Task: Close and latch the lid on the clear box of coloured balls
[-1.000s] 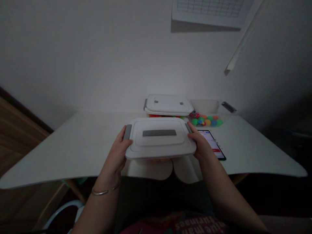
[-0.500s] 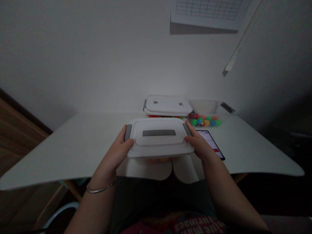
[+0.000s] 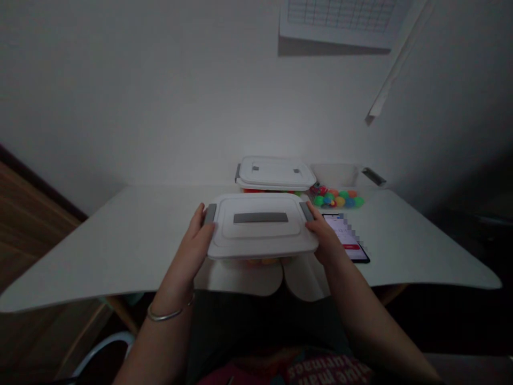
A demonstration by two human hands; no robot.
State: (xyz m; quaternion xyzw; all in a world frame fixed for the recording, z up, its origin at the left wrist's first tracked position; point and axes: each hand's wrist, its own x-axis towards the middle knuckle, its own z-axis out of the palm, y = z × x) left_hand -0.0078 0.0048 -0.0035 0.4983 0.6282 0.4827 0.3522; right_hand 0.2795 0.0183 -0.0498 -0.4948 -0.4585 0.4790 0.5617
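A storage box with a white lid [image 3: 262, 243] is right in front of me, near the table's front edge. Its lid carries a grey handle [image 3: 260, 217] along the middle and grey side clips. My left hand [image 3: 195, 238] is closed at the left end, with the thumb by the left clip [image 3: 210, 214]. On the opposite end my right hand [image 3: 324, 234] grips around the right clip [image 3: 306, 212]. The lid hides most of the box body; blurred orange colours show under its front edge. The undersides of my fingers are hidden.
Behind it, against the wall, is a second box with a white lid [image 3: 276, 172]. To its right a clear open container [image 3: 336, 174] holds several colourful balls [image 3: 340, 200]. A phone [image 3: 348, 243] lies right of my right hand on the white table [image 3: 420, 251].
My left thumb has slid slightly outward, from the lid's edge toward the clip, and the left wrist has shifted a little right. The box has hardly moved.
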